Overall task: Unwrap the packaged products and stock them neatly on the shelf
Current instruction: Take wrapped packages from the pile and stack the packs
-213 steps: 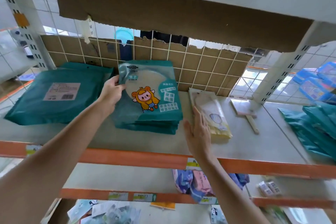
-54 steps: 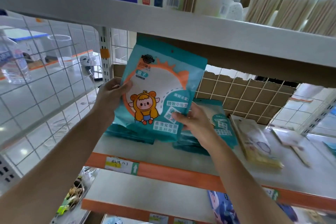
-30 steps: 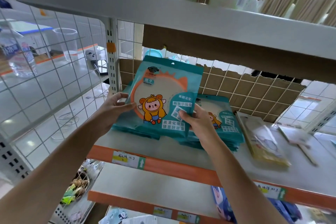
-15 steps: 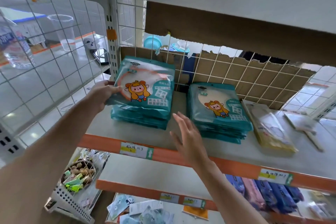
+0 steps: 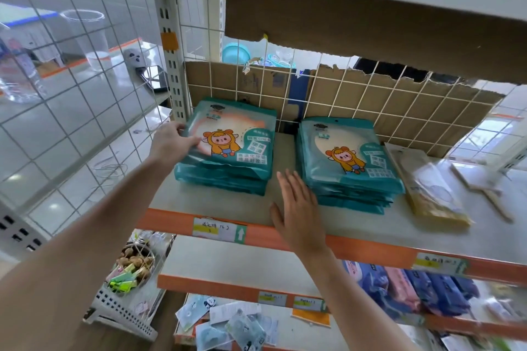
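Two stacks of teal packets with a cartoon figure lie side by side on the shelf board (image 5: 285, 151). The left stack (image 5: 228, 151) sits near the white upright; the right stack (image 5: 346, 162) is a hand's width away. My left hand (image 5: 174, 142) holds the left edge of the top packet of the left stack, thumb on its face. With fingers straight and spread, my right hand (image 5: 296, 208) hovers over the board's front edge, in the gap between the stacks, holding nothing.
A yellow-edged clear packet (image 5: 427, 188) lies right of the stacks, with a flat wooden piece (image 5: 482, 185) beyond. Wire grid and torn cardboard (image 5: 399, 100) back the shelf. An upper shelf hangs close overhead. Lower shelves hold more packets; a white basket (image 5: 125, 293) stands lower left.
The teal packet held up in both hands has come down onto the left stack. My right hand let go of it and drew back to the gap between the stacks.
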Tool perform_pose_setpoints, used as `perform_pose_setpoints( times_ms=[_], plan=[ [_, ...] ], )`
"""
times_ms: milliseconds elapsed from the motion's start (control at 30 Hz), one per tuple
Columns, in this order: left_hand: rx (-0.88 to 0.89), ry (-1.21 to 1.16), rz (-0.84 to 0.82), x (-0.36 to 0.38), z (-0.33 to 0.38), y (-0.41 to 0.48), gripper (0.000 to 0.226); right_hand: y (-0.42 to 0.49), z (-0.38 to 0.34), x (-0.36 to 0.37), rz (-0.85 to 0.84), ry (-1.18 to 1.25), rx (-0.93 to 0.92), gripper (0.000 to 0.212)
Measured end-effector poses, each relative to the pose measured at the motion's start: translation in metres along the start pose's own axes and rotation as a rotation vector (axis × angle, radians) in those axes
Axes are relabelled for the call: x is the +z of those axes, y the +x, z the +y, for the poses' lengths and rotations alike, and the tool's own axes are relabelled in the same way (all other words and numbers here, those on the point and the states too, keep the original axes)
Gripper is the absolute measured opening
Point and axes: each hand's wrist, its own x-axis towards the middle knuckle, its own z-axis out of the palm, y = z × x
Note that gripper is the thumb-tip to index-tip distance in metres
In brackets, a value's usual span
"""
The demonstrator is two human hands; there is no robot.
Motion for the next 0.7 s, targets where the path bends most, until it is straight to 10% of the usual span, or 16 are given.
perform_pose_setpoints(
  times_ms=[300,700],
  plan=[
    [0.474,0.325,-0.065,0.008,-0.029,-0.029,0.078,0.000,0.001,0.000,0.004,-0.016,0.018,0.054],
    [0.478,0.386,0.078,0.028,-0.041,-0.028,0.074,0.000,-0.001,0.000,0.013,-0.027,0.050,0.056]
  ],
)
